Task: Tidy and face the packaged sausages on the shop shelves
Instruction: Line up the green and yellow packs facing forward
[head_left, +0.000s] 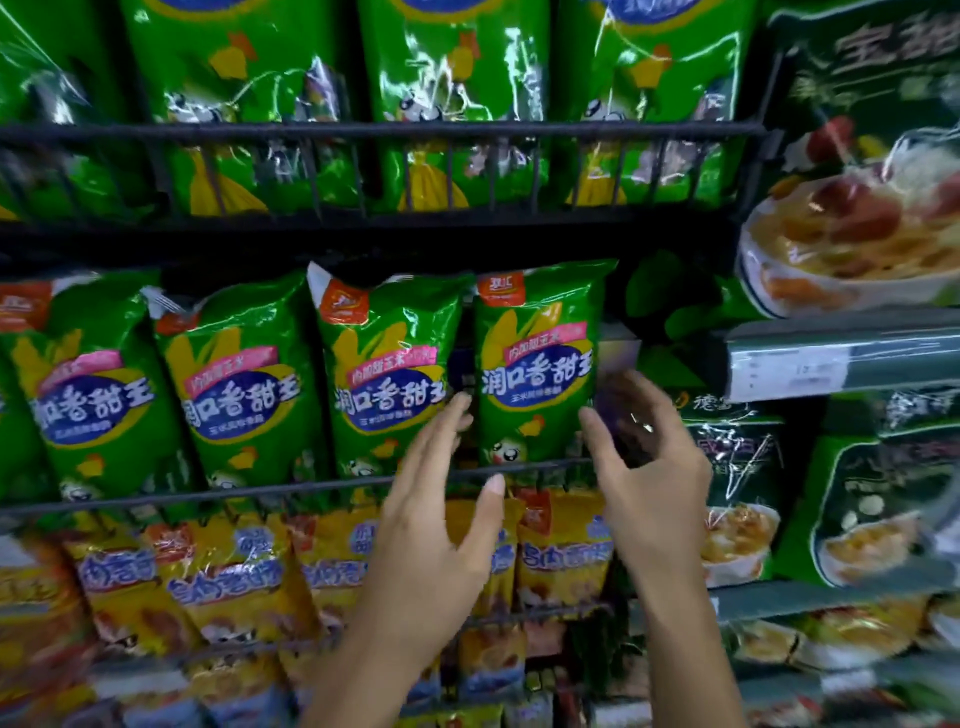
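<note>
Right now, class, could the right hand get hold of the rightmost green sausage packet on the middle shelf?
Probably yes: the right hand hovers open beside the rightmost green sausage packet, nothing between them.

Four upright green plastic sausage packs (535, 364) stand side by side behind the black wire rail (311, 488), above yellow plastic sausage packs (228, 577), with dark green noodle packets (737, 457) to their right.

Black wire shelves (363, 130) carried upright green sausage packs (244, 389) on two tiers, with yellow sausage packs (234, 577) standing on the tier beneath them.
</note>
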